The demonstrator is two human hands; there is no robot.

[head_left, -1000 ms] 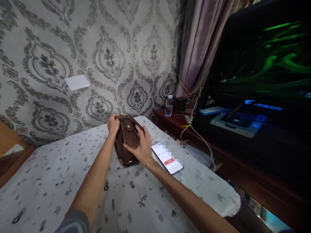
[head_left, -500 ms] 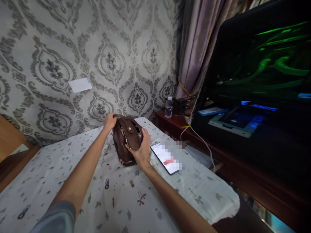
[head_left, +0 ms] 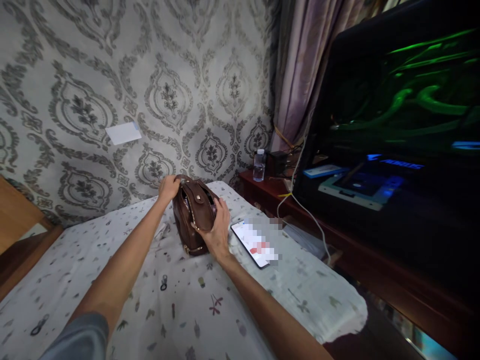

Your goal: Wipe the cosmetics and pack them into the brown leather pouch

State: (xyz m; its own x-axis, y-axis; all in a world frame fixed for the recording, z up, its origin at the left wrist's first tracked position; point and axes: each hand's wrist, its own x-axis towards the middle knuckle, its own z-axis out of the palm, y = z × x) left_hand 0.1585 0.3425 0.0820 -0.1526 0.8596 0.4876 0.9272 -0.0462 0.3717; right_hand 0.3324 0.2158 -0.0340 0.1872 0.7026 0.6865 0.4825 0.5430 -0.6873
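A brown leather handbag [head_left: 187,220] stands on a white patterned bedsheet [head_left: 150,290]. Its top gapes on both sides of a strap with a metal snap, and gold zips run along the openings. My left hand [head_left: 169,189] is closed on the bag's far left end, by the handle. My right hand [head_left: 218,230] grips the near right side, thumb at the zip edge and fingers over the opening. What lies inside the bag is mostly hidden. Just right of my right hand, a phone [head_left: 255,245] lies face up with its screen lit and partly blurred out.
On the right a dark red desk [head_left: 245,176] carries a clear plastic bottle [head_left: 259,165], cables and a large dark glass-sided case [head_left: 375,125] with green and blue lights. A white cable [head_left: 317,225] hangs beside the bed. Patterned wallpaper [head_left: 168,90] stands behind.
The view has shifted very slightly. Both hands keep their hold on the handbag, and its right-hand opening looks a little wider near my right fingers.
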